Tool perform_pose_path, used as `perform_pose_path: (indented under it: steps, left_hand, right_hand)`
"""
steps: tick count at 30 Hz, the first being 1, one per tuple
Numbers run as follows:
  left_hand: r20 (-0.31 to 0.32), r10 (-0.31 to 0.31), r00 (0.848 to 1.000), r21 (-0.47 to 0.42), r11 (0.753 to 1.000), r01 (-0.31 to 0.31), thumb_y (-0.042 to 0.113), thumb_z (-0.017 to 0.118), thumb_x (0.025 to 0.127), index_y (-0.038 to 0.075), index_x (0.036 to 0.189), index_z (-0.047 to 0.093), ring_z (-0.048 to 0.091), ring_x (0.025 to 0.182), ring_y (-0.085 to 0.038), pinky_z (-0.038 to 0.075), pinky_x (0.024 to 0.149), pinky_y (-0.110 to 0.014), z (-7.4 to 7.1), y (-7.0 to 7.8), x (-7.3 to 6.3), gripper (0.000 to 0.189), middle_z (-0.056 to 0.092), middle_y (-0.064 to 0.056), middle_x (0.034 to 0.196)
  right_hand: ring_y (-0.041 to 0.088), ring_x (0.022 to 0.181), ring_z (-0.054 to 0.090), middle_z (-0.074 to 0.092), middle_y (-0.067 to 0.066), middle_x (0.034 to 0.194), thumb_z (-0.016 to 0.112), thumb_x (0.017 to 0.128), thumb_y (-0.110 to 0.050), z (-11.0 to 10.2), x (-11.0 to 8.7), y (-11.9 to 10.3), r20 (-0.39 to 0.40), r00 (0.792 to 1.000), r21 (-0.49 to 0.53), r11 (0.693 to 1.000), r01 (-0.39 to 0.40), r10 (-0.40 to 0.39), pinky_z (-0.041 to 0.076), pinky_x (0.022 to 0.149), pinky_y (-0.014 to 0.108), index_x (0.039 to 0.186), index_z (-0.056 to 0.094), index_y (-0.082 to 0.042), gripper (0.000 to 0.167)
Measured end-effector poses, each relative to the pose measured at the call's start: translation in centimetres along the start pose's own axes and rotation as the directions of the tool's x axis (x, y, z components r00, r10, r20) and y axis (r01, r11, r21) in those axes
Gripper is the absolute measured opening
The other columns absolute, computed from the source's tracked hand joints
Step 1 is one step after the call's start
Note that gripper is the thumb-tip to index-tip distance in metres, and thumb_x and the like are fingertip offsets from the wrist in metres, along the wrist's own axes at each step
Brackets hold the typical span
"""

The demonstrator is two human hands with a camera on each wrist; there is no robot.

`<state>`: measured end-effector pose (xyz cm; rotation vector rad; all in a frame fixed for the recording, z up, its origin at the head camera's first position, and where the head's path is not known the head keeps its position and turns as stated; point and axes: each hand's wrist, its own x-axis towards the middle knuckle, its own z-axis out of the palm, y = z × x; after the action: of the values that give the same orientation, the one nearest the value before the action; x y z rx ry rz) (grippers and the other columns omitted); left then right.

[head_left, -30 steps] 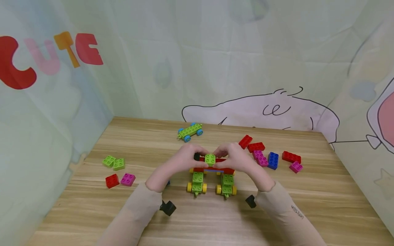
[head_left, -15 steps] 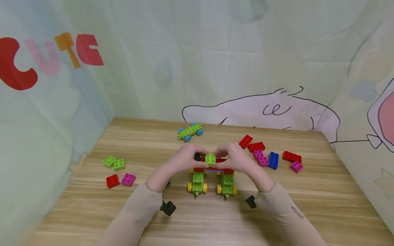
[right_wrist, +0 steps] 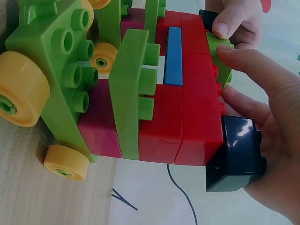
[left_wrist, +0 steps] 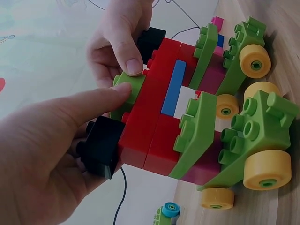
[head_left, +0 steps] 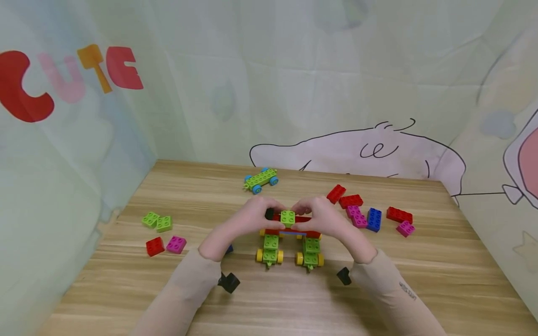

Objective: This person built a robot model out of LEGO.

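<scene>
Both hands meet over a toy built of bricks in the middle of the table. My left hand (head_left: 257,215) and my right hand (head_left: 321,215) pinch a small lime-green brick (head_left: 287,218), with thumbs on its near side and fingers behind. It sits on a row of red bricks (right_wrist: 201,93) that spans two green wheeled bases with yellow wheels (left_wrist: 267,169). Below the red lie a blue brick (right_wrist: 173,56), green plates (right_wrist: 126,93) and magenta bricks (right_wrist: 99,119). Black bricks (left_wrist: 101,145) flank the green one at the row's ends, close by my palms.
Behind the toy stands a green wheeled base with blue wheels (head_left: 260,179). To the right lie several red bricks (head_left: 350,201), magenta bricks (head_left: 356,216) and a blue brick (head_left: 374,219). At left are green bricks (head_left: 164,223), a red brick (head_left: 155,246) and a magenta brick (head_left: 176,244).
</scene>
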<state>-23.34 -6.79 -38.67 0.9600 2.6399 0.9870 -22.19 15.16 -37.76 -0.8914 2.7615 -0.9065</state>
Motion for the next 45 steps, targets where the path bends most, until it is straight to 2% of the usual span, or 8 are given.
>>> perform_pose_path:
  steps: [7, 11, 17, 22, 30, 33, 38, 45]
  left_hand:
    - [-0.014, 0.073, 0.997, 0.03, 0.997, -0.073, 0.023, 0.079, 0.084, 0.004, 0.118, 0.069, 0.065, 0.106, -0.021, 0.053, 0.094, -0.043, 0.0, -0.3, -0.1, 0.04, 0.073, -0.007, 0.112]
    - [-0.023, 0.088, 0.996, 0.054, 0.995, -0.087, 0.023, 0.078, 0.084, 0.003, 0.118, 0.069, 0.066, 0.104, -0.021, 0.053, 0.093, -0.043, 0.0, -0.2, -0.3, 0.041, 0.072, -0.008, 0.111]
    - [-0.04, 0.067, 0.997, 0.042, 0.997, -0.065, 0.025, 0.076, 0.086, 0.001, 0.123, 0.066, 0.064, 0.111, -0.024, 0.053, 0.096, -0.043, -0.3, 0.2, -0.8, 0.045, 0.069, -0.011, 0.12]
    - [-0.085, 0.052, 0.995, 0.039, 0.998, -0.049, 0.027, 0.073, 0.089, 0.002, 0.125, 0.065, 0.063, 0.115, -0.026, 0.052, 0.097, -0.041, -0.8, 0.3, -1.5, 0.045, 0.069, -0.011, 0.122]
    - [-0.166, 0.064, 0.984, 0.093, 0.994, -0.049, 0.025, 0.072, 0.09, 0.004, 0.124, 0.065, 0.063, 0.113, -0.027, 0.052, 0.097, -0.043, -2.2, 0.3, -3.2, 0.041, 0.069, -0.011, 0.121]
    - [-0.202, 0.06, 0.978, 0.094, 0.995, -0.042, 0.023, 0.072, 0.089, 0.004, 0.123, 0.066, 0.063, 0.113, -0.028, 0.052, 0.096, -0.044, -2.7, -0.1, -4.0, 0.04, 0.07, -0.011, 0.12]
    - [-0.245, 0.009, 0.969, 0.067, 0.998, 0.008, 0.02, 0.071, 0.09, 0.004, 0.123, 0.066, 0.062, 0.113, -0.033, 0.051, 0.096, -0.05, -3.9, -1.7, -5.2, 0.037, 0.069, -0.013, 0.121]
    - [-0.29, -0.134, 0.948, 0.022, 0.989, 0.146, 0.02, 0.067, 0.093, 0.003, 0.128, 0.062, 0.057, 0.119, -0.037, 0.048, 0.099, -0.054, -5.9, -4.7, -7.8, 0.038, 0.065, -0.016, 0.127]
  right_hand:
    - [0.021, 0.096, 0.068, 0.074, 0.005, 0.103, 0.079, 0.082, -0.021, -0.1, -0.1, -0.1, -0.002, 1.0, -0.019, 1.0, 0.014, -0.014, 0.056, 0.089, 0.042, 0.107, 0.073, -0.006, 0.029]
    - [0.021, 0.096, 0.068, 0.074, 0.006, 0.103, 0.079, 0.082, -0.02, -0.1, -0.1, 0.0, -0.009, 1.0, -0.025, 0.999, 0.026, -0.027, 0.056, 0.089, 0.042, 0.107, 0.073, -0.006, 0.029]
    - [0.022, 0.097, 0.068, 0.074, 0.006, 0.105, 0.079, 0.082, -0.021, 0.0, -0.3, 0.1, -0.014, 0.999, -0.03, 0.999, 0.039, -0.04, 0.056, 0.089, 0.042, 0.109, 0.073, -0.006, 0.032]
    - [0.022, 0.097, 0.067, 0.074, 0.007, 0.106, 0.078, 0.083, -0.022, -0.1, -0.4, 0.1, -0.024, 0.999, -0.031, 0.999, 0.037, -0.038, 0.056, 0.089, 0.042, 0.111, 0.072, -0.005, 0.033]
    - [0.021, 0.096, 0.067, 0.074, 0.007, 0.105, 0.077, 0.084, -0.021, -0.1, -0.4, 0.0, -0.03, 0.999, -0.029, 0.999, 0.028, -0.028, 0.056, 0.089, 0.041, 0.109, 0.073, -0.006, 0.029]
    - [0.021, 0.096, 0.067, 0.074, 0.007, 0.105, 0.076, 0.084, -0.021, 0.0, -0.5, -0.1, -0.032, 0.999, -0.024, 1.0, 0.02, -0.021, 0.056, 0.089, 0.04, 0.109, 0.073, -0.005, 0.029]
    - [0.02, 0.094, 0.067, 0.074, 0.007, 0.105, 0.076, 0.085, -0.021, 0.1, -0.5, 0.0, -0.033, 0.999, -0.011, 1.0, 0.019, -0.02, 0.056, 0.088, 0.039, 0.109, 0.073, -0.005, 0.029]
    - [0.019, 0.094, 0.067, 0.074, 0.006, 0.104, 0.076, 0.085, -0.022, 0.2, -0.4, 0.0, -0.028, 1.0, 0.0, 1.0, 0.012, -0.012, 0.056, 0.088, 0.038, 0.109, 0.073, -0.006, 0.029]
